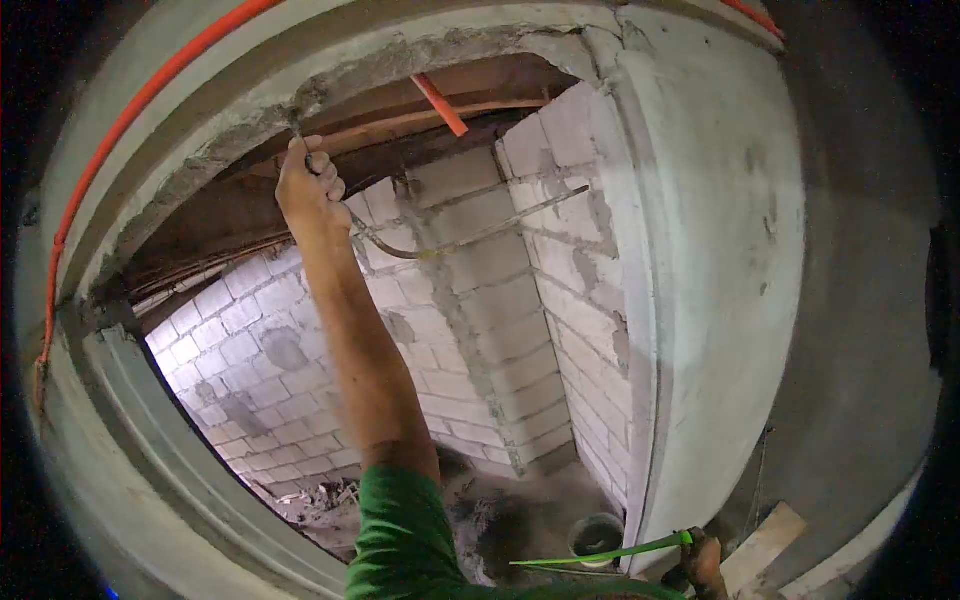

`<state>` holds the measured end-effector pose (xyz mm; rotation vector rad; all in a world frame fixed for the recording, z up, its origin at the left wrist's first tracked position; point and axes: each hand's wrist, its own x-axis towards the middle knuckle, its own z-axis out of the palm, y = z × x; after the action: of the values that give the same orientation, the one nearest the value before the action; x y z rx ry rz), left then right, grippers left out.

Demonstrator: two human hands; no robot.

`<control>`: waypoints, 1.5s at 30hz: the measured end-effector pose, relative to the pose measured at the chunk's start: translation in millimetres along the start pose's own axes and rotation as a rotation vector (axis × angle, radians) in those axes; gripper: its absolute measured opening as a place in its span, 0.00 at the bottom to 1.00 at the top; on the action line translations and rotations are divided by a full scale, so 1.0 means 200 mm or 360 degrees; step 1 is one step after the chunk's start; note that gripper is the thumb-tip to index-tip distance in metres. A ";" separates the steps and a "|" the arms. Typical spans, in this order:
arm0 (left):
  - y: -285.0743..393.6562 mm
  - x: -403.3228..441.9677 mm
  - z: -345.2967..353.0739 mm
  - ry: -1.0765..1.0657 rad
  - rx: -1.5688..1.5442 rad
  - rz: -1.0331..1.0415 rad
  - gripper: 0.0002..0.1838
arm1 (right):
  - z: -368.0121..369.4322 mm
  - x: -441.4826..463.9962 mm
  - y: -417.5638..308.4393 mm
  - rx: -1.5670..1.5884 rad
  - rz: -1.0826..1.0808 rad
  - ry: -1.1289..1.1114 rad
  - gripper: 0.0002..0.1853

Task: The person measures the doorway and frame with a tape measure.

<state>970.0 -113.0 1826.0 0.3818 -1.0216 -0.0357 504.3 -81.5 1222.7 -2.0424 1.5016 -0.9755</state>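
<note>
My left hand is raised at the ragged upper edge of a concrete opening. Its fingers are closed around a thin bent rod or tube. One end pokes up against the broken concrete; the other curves down and then out to the right, dark at its tip and yellowish in the middle. At the lower right, my right hand is closed on a long, thin, bright green tool pointing left. Its exact kind is unclear, and part of that hand is in shadow.
A red-orange pipe runs along the left wall, and a short orange pipe end hangs inside the opening. Beyond are block walls, a bucket and rubble on the floor. A concrete column stands right, above a wooden board.
</note>
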 end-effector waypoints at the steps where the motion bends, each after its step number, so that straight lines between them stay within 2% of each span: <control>1: 0.00 0.01 -0.01 -0.0002 -0.0012 -0.0010 0.11 | 0.02 -0.01 0.04 -0.0013 -0.0027 0.0049 0.08; 3: -0.01 0.00 -0.01 -0.0034 -0.0045 -0.0014 0.10 | 0.06 -0.04 0.15 -0.0027 -0.0027 0.0113 0.08; 5: -0.02 -0.01 0.02 0.0062 0.0018 0.0004 0.10 | 0.10 -0.05 0.27 -0.0073 -0.0030 0.0029 0.08; 11: -0.05 0.03 0.00 -0.0005 0.0003 0.0016 0.10 | 0.12 -0.05 0.31 0.0039 -0.0019 0.0006 0.10; 12: -0.10 0.05 -0.01 -0.0073 0.0031 0.0100 0.13 | 0.10 -0.07 0.28 0.0029 -0.0045 -0.0006 0.10; 13: -0.13 0.07 -0.07 -0.0108 0.0093 0.0206 0.20 | 0.06 -0.09 0.23 0.0009 -0.0157 0.0076 0.11; 14: -0.18 0.13 -0.12 -0.0153 -0.0094 0.0220 0.25 | 0.05 -0.05 0.21 -0.0001 -0.0311 0.0121 0.12; 15: -0.09 0.02 -0.05 -0.0129 0.0320 0.0144 0.24 | 0.07 0.02 0.23 -0.0001 -0.0429 0.0013 0.12; 17: -0.13 0.10 -0.07 -0.0006 0.0101 0.0099 0.13 | 0.13 0.08 0.31 0.0017 -0.0443 -0.0192 0.16; 19: -0.06 0.00 0.04 0.0114 0.0024 0.0002 0.12 | 0.19 0.06 0.42 0.0022 -0.0346 -0.0308 0.22; 21: -0.08 0.03 0.01 -0.0053 -0.0036 0.0024 0.12 | 0.22 0.07 0.45 0.0032 -0.0239 -0.0385 0.28; 28: -0.07 0.04 -0.03 -0.0028 -0.0046 -0.0002 0.10 | 0.14 0.10 0.05 0.0149 -0.0374 -0.0218 0.16; 32: -0.10 0.07 0.01 -0.0028 -0.0072 -0.0036 0.08 | 0.04 0.07 -0.13 0.0098 -0.0367 -0.0040 0.14; 34: -0.06 0.04 0.03 -0.0013 -0.0058 -0.0043 0.05 | 0.04 0.09 -0.01 0.0164 -0.0317 -0.0220 0.14; 37: -0.04 0.02 0.04 0.0021 -0.0050 -0.0026 0.07 | 0.09 0.07 0.08 0.0169 -0.0275 -0.0087 0.15; 40: -0.04 -0.01 0.06 0.0046 0.0067 0.0066 0.03 | 0.05 0.06 0.05 0.0313 -0.0283 -0.0057 0.15; 42: -0.02 -0.01 0.07 0.0067 0.0011 -0.0004 0.04 | 0.05 0.06 0.08 0.0177 -0.0383 -0.0008 0.16; 45: -0.01 -0.03 0.08 0.0128 0.0033 -0.0045 0.04 | 0.04 0.06 0.05 0.0174 -0.0346 -0.0057 0.16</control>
<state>953.8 -118.6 1826.9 0.4138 -0.9379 -0.0351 506.1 -97.3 1213.7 -2.1636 1.1989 -1.0711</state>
